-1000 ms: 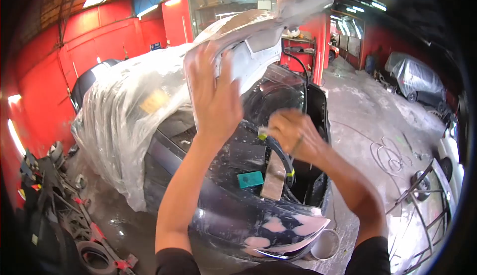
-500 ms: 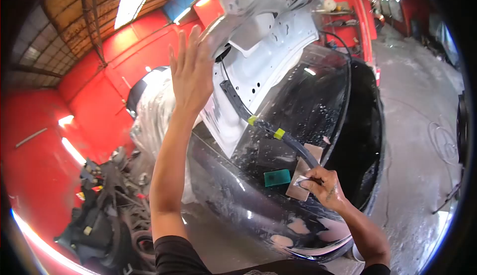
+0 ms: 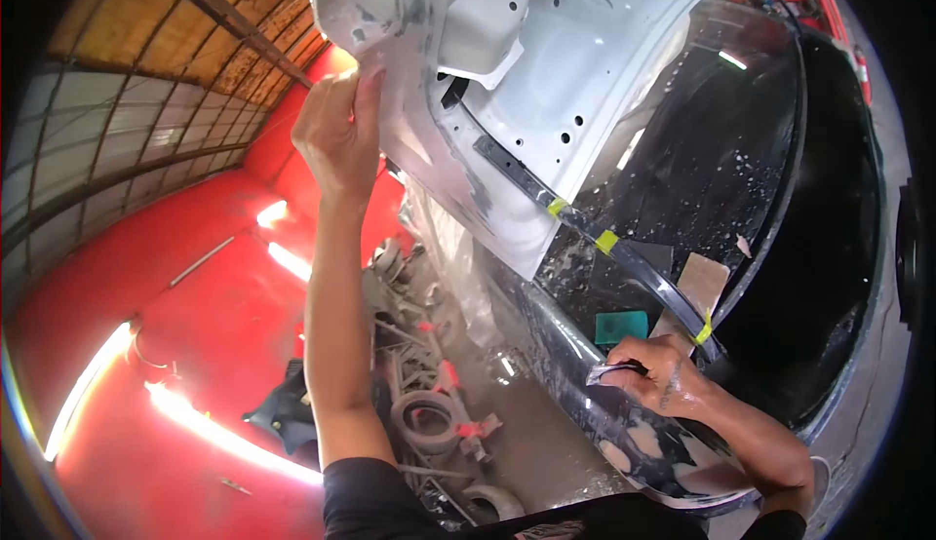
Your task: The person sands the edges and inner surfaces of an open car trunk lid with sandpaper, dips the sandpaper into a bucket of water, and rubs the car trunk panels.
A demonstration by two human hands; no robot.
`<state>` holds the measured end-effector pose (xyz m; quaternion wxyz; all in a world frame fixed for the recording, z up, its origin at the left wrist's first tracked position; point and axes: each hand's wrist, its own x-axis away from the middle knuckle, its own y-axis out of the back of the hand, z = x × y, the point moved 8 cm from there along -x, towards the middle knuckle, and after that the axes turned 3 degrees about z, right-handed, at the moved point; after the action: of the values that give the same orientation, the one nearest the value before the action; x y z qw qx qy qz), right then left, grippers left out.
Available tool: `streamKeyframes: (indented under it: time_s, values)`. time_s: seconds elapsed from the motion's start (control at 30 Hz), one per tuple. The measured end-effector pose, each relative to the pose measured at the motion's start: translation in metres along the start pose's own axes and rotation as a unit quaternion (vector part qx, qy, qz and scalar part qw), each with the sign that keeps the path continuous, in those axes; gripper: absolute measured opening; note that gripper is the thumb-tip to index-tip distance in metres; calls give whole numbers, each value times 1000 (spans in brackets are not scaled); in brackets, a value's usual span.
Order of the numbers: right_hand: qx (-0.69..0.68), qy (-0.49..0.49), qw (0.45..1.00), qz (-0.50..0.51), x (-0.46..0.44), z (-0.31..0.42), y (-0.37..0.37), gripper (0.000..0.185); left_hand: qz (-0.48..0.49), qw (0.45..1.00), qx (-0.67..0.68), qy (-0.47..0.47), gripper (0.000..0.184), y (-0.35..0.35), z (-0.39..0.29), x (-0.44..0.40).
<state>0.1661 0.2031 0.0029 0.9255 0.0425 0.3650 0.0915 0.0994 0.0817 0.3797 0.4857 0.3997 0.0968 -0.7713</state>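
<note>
My left hand [image 3: 336, 140] is raised at the left edge of a grey-white car body panel [image 3: 409, 101], fingers curled and thumb against its edge. My right hand [image 3: 663, 374] pinches a small folded sheet [image 3: 606, 372], pale with a dark edge, which looks like sandpaper. It is low over the dark, patchy car bodywork [image 3: 551, 321]. Close by lie a green rectangular block [image 3: 621, 327] and a flat brown board [image 3: 704, 282], partly hidden under a black strip [image 3: 643, 272] marked with yellow tape.
Dark glass [image 3: 673, 140] speckled with white spots stretches behind the strip. Clear plastic sheeting [image 3: 453, 267] hangs beyond the bodywork. Car parts and a ring-shaped piece [image 3: 426, 418] lie on the floor at left, before a red wall [image 3: 195, 257] with lit tubes.
My left hand has gone from spread fingers to curled at the panel's edge. My right hand has come off the brown board, still holding the folded sheet. The view has swung left.
</note>
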Motion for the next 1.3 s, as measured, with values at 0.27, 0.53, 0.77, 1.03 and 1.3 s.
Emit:
streamKeyframes:
  time_s: [0.27,0.53,0.77,1.03,1.3]
  values:
    - [-54,-31,997,-42,7,-20,19,19,-4,996,-11,89,19,-14,21,59]
    - [93,155,948,-263,-31,28,53,18,132,872,85,464,12,-10,-38,174]
    - [256,230,915,-211,-94,55,4,29,-18,523,587,618,40,-44,-193,214]
    - [147,238,948,-153,-109,71,-14,31,-94,559,523,637,27,-34,-133,202]
    - [344,207,903,-154,-119,23,4,38,-127,961,37,243,13,7,-18,80]
